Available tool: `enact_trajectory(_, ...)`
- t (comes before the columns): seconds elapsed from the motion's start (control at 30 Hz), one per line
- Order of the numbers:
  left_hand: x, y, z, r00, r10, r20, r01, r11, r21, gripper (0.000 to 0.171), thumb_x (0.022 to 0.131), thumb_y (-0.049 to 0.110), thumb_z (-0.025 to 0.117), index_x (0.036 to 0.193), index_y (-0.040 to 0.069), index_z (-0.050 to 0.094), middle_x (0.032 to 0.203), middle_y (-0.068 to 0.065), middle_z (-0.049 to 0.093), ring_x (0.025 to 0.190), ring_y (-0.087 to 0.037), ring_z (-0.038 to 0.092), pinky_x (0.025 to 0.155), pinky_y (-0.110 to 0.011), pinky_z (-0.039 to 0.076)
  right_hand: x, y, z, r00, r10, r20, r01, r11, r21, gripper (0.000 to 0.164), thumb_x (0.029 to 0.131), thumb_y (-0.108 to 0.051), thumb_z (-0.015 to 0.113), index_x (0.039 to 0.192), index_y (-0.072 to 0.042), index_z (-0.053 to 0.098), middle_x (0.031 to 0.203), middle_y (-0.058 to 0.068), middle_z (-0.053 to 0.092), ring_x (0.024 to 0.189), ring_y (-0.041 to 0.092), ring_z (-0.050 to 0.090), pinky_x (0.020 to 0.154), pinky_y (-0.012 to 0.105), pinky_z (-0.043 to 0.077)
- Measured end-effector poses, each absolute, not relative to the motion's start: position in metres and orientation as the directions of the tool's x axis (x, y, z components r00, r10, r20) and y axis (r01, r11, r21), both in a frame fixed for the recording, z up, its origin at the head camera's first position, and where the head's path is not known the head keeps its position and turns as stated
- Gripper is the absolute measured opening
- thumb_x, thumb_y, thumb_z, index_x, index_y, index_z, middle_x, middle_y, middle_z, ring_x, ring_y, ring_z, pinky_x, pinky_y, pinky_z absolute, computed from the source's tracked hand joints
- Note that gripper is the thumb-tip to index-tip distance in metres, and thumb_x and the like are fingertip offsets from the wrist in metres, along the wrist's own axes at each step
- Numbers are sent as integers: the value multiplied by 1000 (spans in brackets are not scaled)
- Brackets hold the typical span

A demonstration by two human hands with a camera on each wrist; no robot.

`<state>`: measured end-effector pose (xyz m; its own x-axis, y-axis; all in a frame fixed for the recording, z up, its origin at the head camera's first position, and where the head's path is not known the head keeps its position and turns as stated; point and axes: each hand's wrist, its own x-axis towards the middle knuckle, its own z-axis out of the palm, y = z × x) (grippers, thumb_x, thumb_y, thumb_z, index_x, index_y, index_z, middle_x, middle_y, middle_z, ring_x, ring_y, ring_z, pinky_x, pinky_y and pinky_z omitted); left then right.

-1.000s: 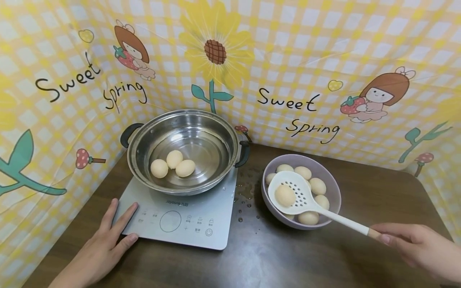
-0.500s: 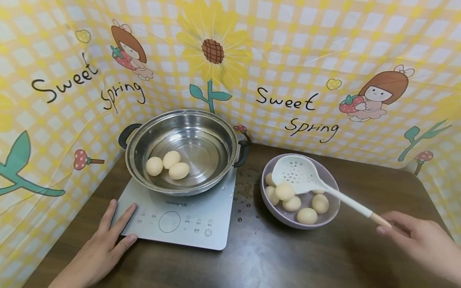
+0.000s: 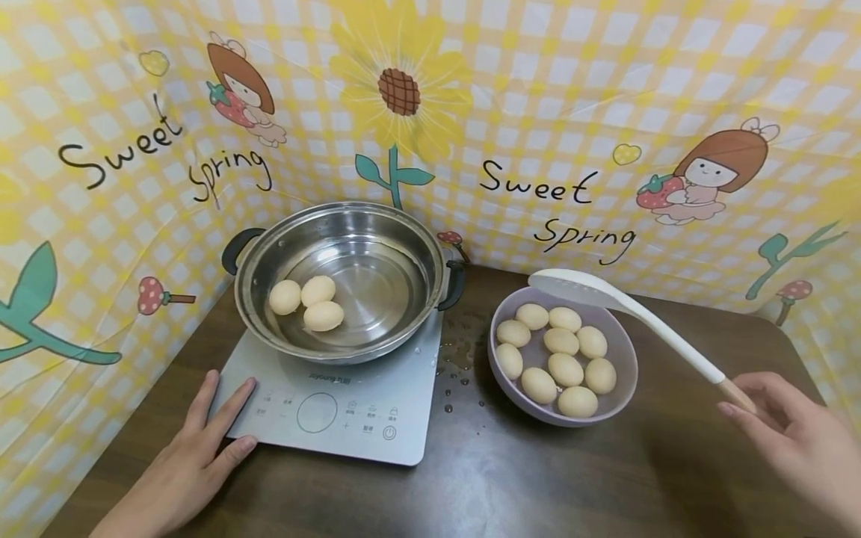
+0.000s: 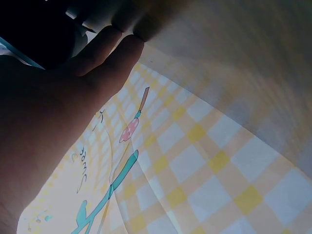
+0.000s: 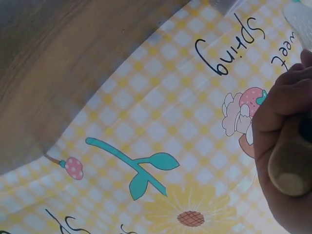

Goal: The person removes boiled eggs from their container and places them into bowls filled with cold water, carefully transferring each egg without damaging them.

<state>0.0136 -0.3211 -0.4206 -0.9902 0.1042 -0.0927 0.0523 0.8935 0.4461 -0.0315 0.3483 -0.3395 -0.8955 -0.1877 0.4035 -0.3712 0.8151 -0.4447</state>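
Note:
My right hand [image 3: 797,441] grips the wooden end of a white slotted spoon [image 3: 662,336], its bowl raised over the back rim of a purple bowl [image 3: 628,373]. No egg shows on the spoon. Several pale eggs [image 3: 565,370] lie in that bowl. The right wrist view shows the fingers [image 5: 278,107] curled round the handle's butt end [image 5: 290,170]. Fingers spread, my left hand [image 3: 195,456] rests at the left front corner of a white induction cooker [image 3: 269,418]. On the cooker stands a steel pot [image 3: 397,344] holding water and three eggs [image 3: 323,316].
Water drops [image 3: 457,381] dot the dark wooden table [image 3: 484,478] between cooker and bowl. A yellow checked cloth [image 3: 525,90] with printed figures hangs behind and at the sides. The pot has black side handles [image 3: 454,286].
The egg on the slotted spoon has slid off into the purple bowl. The spoon has tipped and risen toward the bowl's back. The pot's eggs have drifted slightly left; the left hand stays put.

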Motion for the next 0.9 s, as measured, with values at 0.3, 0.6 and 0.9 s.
enact_trajectory(0.3, 14, -322, -421, -991, 101, -85, 53, 892, 450, 73, 106, 40, 53, 165, 23, 12, 164, -23, -17, 125, -70, 34, 81, -74, 41, -31, 329, -342, -936, -202, 290, -334, 775, -537, 26, 94, 2, 69, 116, -10, 62, 69, -16, 59, 44, 6, 49, 40, 22, 40)
enact_trajectory(0.6, 13, -323, -420, -989, 98, -107, 38, 887, 461, 74, 106, 43, 52, 165, 25, 12, 164, -22, -18, 126, -70, 33, 83, -74, 40, -62, 265, -330, -789, -393, 473, -590, 700, -402, 40, 92, 7, 69, 126, -8, 55, 74, -5, 68, 51, -1, 49, 47, 18, 39)
enact_trajectory(0.9, 15, -324, -419, -989, 91, -113, 29, 888, 459, 74, 105, 45, 52, 165, 27, 11, 165, -21, -18, 126, -70, 33, 81, -76, 39, -90, 185, -305, -841, -447, 306, -542, 704, -460, 31, 99, -15, 69, 126, -19, 54, 56, -17, 43, 42, 0, 37, 42, 25, 37)
